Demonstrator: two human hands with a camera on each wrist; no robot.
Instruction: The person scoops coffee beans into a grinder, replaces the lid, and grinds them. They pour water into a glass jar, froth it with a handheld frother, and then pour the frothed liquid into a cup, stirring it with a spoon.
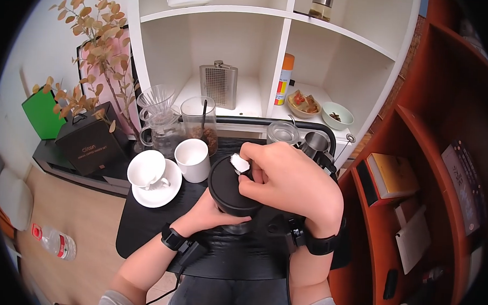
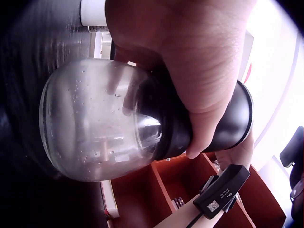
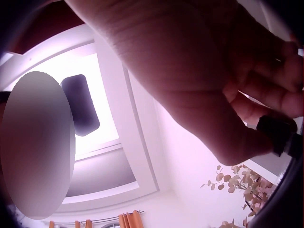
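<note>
Your left hand (image 1: 210, 214) wraps its fingers closely round the grinder (image 1: 233, 188), thumb and fingers curled on the black collar where it meets the glass jar (image 2: 99, 126); the wrist view shows the thumb tip pressed against that collar. Your right hand (image 1: 286, 179) lies on top of the grinder, fingers curled tight and pinching a small white knob (image 1: 239, 163) at the edge of the black lid; how far the fingers close beneath the palm cannot be told.

The grinder has a round matte-black top, a black collar and a clear, rounded glass jar below, misted with fine droplets or dust. It is held tilted, lid toward the camera, above the near middle of the black table (image 1: 141, 224).

Just left of the grinder stands a white mug (image 1: 193, 159); farther left, a white cup on a saucer (image 1: 155, 176). Behind it are a glass canister of beans (image 1: 200, 122), a small glass (image 1: 282, 132) and a steel pitcher (image 1: 315, 142). The table's near edge lies just below your wrists, and bare tabletop shows at the grinder's near left.
</note>
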